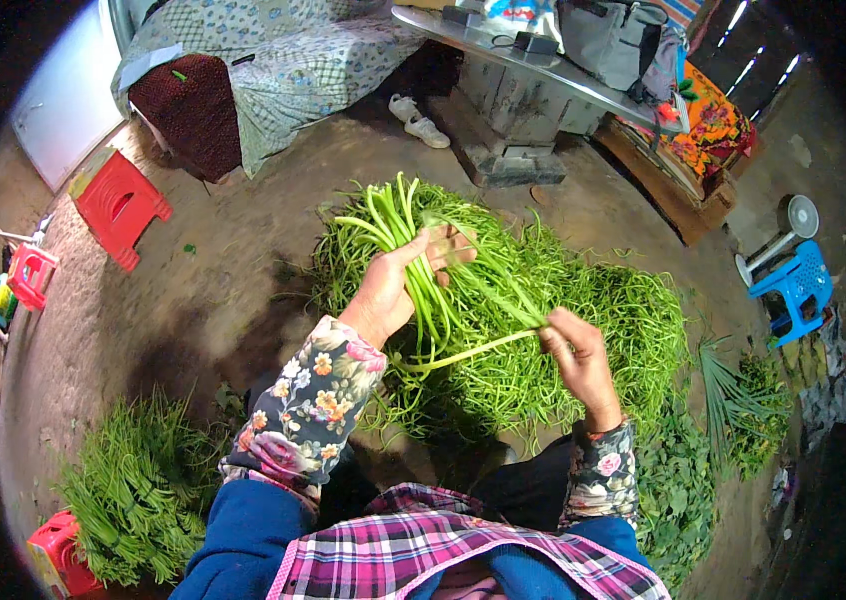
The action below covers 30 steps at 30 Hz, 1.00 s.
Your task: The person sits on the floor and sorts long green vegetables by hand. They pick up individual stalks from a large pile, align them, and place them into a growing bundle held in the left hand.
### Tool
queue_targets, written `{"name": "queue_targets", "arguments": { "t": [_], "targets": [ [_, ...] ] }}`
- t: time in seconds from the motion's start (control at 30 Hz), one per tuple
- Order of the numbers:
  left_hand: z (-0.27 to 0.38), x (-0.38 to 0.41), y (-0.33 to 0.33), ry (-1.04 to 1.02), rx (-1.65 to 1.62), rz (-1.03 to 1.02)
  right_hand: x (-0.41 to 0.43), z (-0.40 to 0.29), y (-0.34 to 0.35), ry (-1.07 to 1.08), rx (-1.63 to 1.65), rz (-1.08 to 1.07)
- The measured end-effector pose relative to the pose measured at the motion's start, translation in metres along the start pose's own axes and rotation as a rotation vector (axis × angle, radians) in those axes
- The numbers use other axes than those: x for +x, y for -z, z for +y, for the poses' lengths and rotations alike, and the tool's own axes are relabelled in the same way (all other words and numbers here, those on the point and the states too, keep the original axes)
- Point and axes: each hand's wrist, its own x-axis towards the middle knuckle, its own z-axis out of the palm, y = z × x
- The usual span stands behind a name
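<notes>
In the head view my left hand [400,281] holds a bunch of long green vegetable stems [426,289], their pale cut ends fanned out above the thumb. The fingers of that hand look slightly blurred. To the right, my right hand [579,351] pinches a few thin green stems [498,346] between thumb and fingers; one thicker stem runs from there leftward below the bunch. Both hands are above a large heap of loose green stems [618,330] on the floor. Floral sleeves cover both forearms.
Tied green bundles [134,495] lie at lower left by a red stool [59,551]. Leafy greens [674,495] and long narrow leaves [727,397] lie at right, below a blue plastic stool [798,289]. Ahead are a pedestal table [513,127], white shoes [423,127] and another red stool [119,206].
</notes>
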Motion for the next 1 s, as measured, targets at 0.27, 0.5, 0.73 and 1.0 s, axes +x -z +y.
{"name": "queue_targets", "arguments": {
  "t": [0.27, 0.5, 0.73, 1.0],
  "targets": [
    [0.014, -0.001, 0.011, -0.101, -0.014, 0.094, -0.006, 0.008, -0.021, 0.049, -0.190, -0.115],
    [0.021, 0.001, 0.016, -0.249, -0.029, 0.118, -0.015, 0.043, -0.012, -0.403, 0.725, -0.274],
    [0.053, -0.011, 0.043, -0.442, -0.132, 0.181, -0.025, 0.060, -0.002, -0.626, 0.894, -0.264],
    [0.077, -0.032, 0.099, -0.508, -0.135, 0.235, -0.047, 0.123, 0.056, -0.629, 0.704, 0.229]
  ]
}}
